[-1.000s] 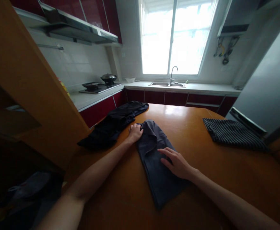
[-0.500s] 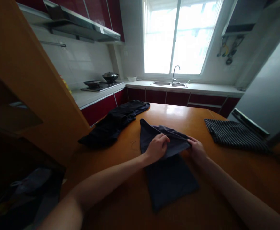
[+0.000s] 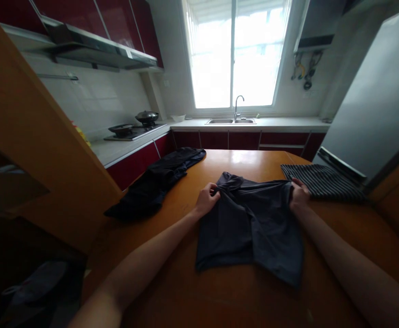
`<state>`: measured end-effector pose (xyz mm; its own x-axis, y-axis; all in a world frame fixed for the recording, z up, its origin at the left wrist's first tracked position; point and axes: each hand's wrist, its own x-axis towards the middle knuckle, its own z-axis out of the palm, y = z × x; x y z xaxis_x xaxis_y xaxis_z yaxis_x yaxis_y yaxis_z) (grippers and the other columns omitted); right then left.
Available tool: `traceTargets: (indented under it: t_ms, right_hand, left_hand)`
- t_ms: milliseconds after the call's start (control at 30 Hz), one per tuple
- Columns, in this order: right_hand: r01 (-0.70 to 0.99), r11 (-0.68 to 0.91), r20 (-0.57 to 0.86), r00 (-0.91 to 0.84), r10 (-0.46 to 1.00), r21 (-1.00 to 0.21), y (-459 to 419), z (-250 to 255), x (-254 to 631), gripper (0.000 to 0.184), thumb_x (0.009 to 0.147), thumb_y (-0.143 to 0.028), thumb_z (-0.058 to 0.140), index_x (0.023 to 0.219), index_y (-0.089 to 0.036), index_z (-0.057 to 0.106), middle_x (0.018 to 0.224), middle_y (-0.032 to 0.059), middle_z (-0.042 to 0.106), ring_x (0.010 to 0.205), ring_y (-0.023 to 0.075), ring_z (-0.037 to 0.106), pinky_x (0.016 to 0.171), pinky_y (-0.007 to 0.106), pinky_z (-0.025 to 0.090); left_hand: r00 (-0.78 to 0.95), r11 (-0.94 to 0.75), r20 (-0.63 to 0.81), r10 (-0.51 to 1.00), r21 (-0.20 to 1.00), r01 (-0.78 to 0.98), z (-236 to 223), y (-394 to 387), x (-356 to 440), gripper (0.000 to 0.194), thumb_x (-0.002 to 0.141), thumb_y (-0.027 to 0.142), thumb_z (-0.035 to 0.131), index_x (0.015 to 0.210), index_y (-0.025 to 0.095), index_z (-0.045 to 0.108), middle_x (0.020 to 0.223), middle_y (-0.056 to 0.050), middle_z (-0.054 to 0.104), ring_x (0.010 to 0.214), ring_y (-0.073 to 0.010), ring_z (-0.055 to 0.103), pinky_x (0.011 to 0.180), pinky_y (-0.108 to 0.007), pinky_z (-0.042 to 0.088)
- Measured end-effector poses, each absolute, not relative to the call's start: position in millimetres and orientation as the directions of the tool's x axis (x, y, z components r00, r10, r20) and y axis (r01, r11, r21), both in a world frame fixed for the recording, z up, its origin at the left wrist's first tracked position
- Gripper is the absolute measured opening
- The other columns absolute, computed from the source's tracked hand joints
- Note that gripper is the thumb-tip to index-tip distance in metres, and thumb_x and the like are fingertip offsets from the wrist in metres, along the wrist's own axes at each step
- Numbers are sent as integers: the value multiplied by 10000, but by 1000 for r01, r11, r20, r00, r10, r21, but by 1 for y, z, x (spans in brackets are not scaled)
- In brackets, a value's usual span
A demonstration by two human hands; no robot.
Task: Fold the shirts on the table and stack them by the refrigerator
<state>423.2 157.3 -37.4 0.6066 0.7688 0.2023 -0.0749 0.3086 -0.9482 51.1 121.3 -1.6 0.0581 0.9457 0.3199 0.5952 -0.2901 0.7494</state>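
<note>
A pair of dark grey-blue shorts (image 3: 254, 223) lies spread on the wooden table (image 3: 172, 282), both legs toward me. My left hand (image 3: 207, 199) pinches the waistband at its left end, where the cloth is bunched and twisted. At the right end of the waistband, my right hand (image 3: 299, 193) grips the other corner, its fingertips partly hidden by the fabric. Between the two hands the waistband is stretched out, and a crease runs down toward the crotch.
Dark clothes (image 3: 151, 184) lie in a pile along the table's left side. Striped folded cloth (image 3: 322, 182) rests at the right, just beyond my right hand. Past the table are a counter with a sink (image 3: 222, 121), a gas stove (image 3: 134, 132) and a fridge (image 3: 373, 100).
The shorts have gone from folded over to opened wide, both legs now showing. My hands have moved apart, the left to the left, the right to the right. The view has turned slightly right.
</note>
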Motion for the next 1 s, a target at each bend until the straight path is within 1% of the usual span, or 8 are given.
traceTargets:
  t_ms: [167,267,400,533,733,800,900,1000]
  right_hand:
    - [13,206,137,787,602,-978,160,-39,415,411,674,-264,607,1074,-176,579,885,12,579,814,192,596,801,379,534]
    - [373,217,430,739,518,-902,153,-35,408,489,692,-215,560,1176,-147,559,1040,91,578,957,251,578,953,476,477]
    - [729,367,785,371,496,-577,131,-21,385,484,777,-195,520,1260,-170,538,1226,147,531,1149,307,515,1050,540,398]
    - [735,531,832,81,548,-421,111,-12,356,429,846,-179,486,1270,-214,537,1241,131,530,1223,304,494,1049,522,421]
    - [663,614,800,-39,599,-428,103,-12,340,402,872,-143,464,1250,-244,551,1253,115,531,1174,282,540,988,492,490]
    - [647,614,788,-32,614,-452,103,-13,341,405,873,-136,462,1251,-249,552,1252,114,529,1079,264,579,932,472,522]
    - [626,613,775,-20,631,-483,105,-14,342,396,876,-129,465,1242,-245,560,1254,113,528,937,229,604,867,441,547]
    - [611,619,772,-20,636,-494,106,-16,341,372,883,-131,466,1223,-241,570,1249,111,529,898,215,609,825,417,556]
  left_hand:
    - [-256,-110,308,916,808,578,11,150,18,344,924,119,365,1205,154,560,1183,-125,639,1116,-215,622,986,-368,499]
    - [-180,-174,352,919,768,616,12,149,19,264,943,216,457,1160,177,602,1222,-118,612,1134,-228,606,1012,-368,478]
    - [55,-244,328,943,568,786,0,141,39,391,850,349,660,1196,173,621,1175,-126,607,1142,-288,592,1027,-412,459]
    - [110,-235,288,951,445,864,-2,142,40,671,733,154,670,1386,167,515,1149,-119,592,1093,-272,608,971,-370,485]
    - [155,-171,81,984,633,755,26,153,1,869,619,19,543,1468,187,457,807,-6,636,670,-166,616,634,-251,498]
    - [178,-147,19,984,652,744,34,154,-10,795,617,26,514,1390,210,538,770,3,644,600,-151,593,559,-231,466]
    - [163,-126,-9,987,594,794,40,156,-17,393,685,87,519,1016,195,701,768,-19,672,638,-168,618,568,-236,468]
    - [77,-75,17,997,526,847,38,152,-14,106,792,251,585,800,178,661,788,-70,681,766,-230,656,640,-274,492]
